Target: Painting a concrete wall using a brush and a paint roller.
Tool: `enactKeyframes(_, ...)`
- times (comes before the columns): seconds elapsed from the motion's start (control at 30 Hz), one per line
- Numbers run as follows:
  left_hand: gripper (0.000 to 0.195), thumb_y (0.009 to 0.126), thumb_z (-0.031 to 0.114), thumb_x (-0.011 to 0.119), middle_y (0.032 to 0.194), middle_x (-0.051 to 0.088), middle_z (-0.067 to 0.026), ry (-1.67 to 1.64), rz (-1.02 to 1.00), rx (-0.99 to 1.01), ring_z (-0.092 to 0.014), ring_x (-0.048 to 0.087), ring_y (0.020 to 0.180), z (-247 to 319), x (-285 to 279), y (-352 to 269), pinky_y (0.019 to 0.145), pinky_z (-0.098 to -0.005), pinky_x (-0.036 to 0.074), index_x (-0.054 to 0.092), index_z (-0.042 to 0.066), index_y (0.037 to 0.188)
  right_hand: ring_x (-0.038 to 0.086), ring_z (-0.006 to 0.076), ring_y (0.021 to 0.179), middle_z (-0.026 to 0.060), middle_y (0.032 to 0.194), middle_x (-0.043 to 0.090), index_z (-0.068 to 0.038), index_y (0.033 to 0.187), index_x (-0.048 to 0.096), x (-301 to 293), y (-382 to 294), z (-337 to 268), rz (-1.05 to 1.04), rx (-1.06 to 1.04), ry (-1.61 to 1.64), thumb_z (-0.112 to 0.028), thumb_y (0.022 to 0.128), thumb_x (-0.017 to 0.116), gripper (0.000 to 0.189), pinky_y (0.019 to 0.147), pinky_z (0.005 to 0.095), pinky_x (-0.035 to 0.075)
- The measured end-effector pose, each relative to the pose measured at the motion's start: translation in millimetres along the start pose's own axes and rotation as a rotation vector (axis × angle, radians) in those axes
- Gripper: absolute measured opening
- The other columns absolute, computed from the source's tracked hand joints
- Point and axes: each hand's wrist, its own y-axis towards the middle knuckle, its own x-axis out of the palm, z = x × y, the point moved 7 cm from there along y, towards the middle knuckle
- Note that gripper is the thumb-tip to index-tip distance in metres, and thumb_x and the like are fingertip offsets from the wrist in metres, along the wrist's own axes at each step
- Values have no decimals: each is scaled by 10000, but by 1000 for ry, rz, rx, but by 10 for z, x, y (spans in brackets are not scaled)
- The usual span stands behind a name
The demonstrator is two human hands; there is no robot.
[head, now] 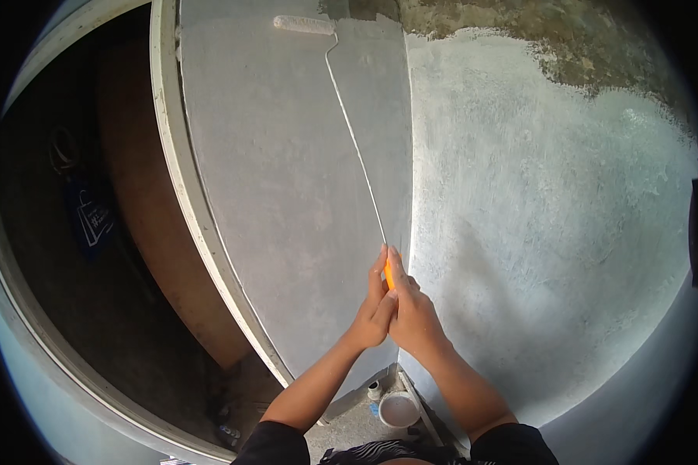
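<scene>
A long-framed paint roller is held in both of my hands by its orange handle (390, 274). My left hand (377, 314) wraps the handle from the left, and my right hand (410, 311) closes over it from the right. From the handle a thin, paint-coated wire frame (358, 148) runs up to a white roller sleeve (304, 25). The sleeve lies level against the upper part of the grey-painted wall (285, 151). Above and to the right of it shows a darker, bare patch (372, 9). My fingers hide much of the handle.
The right-hand wall (535, 192) is whitish below a ragged strip of bare, stained plaster (605, 46). Left stands a pale door frame (174, 145) around a dark doorway with a brown door panel (157, 232). A bucket (399, 409) of pale liquid and a wooden strip (421, 407) sit below.
</scene>
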Motion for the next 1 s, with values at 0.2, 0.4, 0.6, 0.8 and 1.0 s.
enactKeyframes(0.2,704,993,96,345,1549,249,-191,-5,-45,-29,-273,467,1287,204,-56,381,1090,-376,355,-32,63,1586,618,465,1085,280,1235,596,-152,1586,141,-164,312,-11,71,-23,-33,14,886,538,822,881,487,546)
enactKeyframes(0.4,689,989,121,355,1542,293,-134,-12,-10,54,-233,508,1184,534,-227,1158,1025,-351,403,23,82,1592,660,426,992,281,1064,645,-227,1595,102,-528,994,-171,39,103,-93,6,911,506,827,854,476,553)
enactKeyframes(0.6,692,985,114,359,1550,275,-156,57,16,46,-234,518,1163,663,-125,1085,1007,-348,415,23,71,1588,665,443,972,284,1050,647,-231,1595,109,-600,920,-175,27,98,-46,3,898,522,843,821,490,546)
enactKeyframes(0.8,695,995,128,363,1508,285,-192,-53,90,-14,-277,457,1273,213,174,262,1089,-372,350,3,28,1580,646,472,983,304,1075,627,-191,1586,179,-316,129,32,53,0,-6,18,873,561,836,807,508,545)
enactKeyframes(1.0,703,984,161,364,1543,239,-186,-158,102,-71,-280,399,1345,163,277,-41,1124,-388,312,18,25,1581,637,457,1055,277,1093,659,-141,1580,189,-231,-122,-41,1,45,-27,-8,883,547,795,865,486,555)
